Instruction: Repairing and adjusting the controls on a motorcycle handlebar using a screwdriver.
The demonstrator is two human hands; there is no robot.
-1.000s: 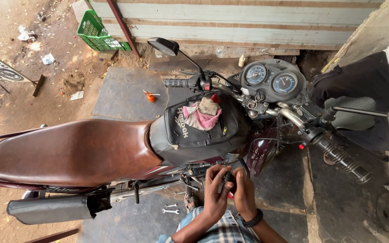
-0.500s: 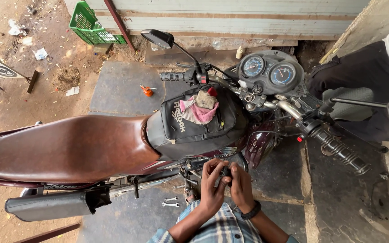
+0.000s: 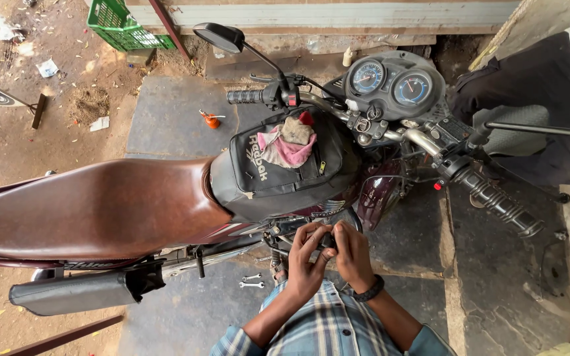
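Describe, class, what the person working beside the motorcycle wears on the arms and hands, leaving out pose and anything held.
Both hands are bare, with no gloves. The left hand has nothing on its wrist that shows. The right hand has a black band, like a watch strap, round the wrist. Both forearms are uncovered; the blue, white and grey checked shirt sleeves sit pushed up near the elbows.

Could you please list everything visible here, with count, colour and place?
motorcycle: one, maroon, lying across the frame
seat: one, brown, left
tank bag: one, black, on the tank
rag: one, pink, on the tank bag
gauges: two, round, by the handlebars
crate: one, green, top left
oil can: one, orange, on the slab beyond the motorcycle
spanners: two, silver, on the ground
other person: one, dark trousers, right
left hand: at a small dark part beside the engine
right hand: at the same part, black wristband
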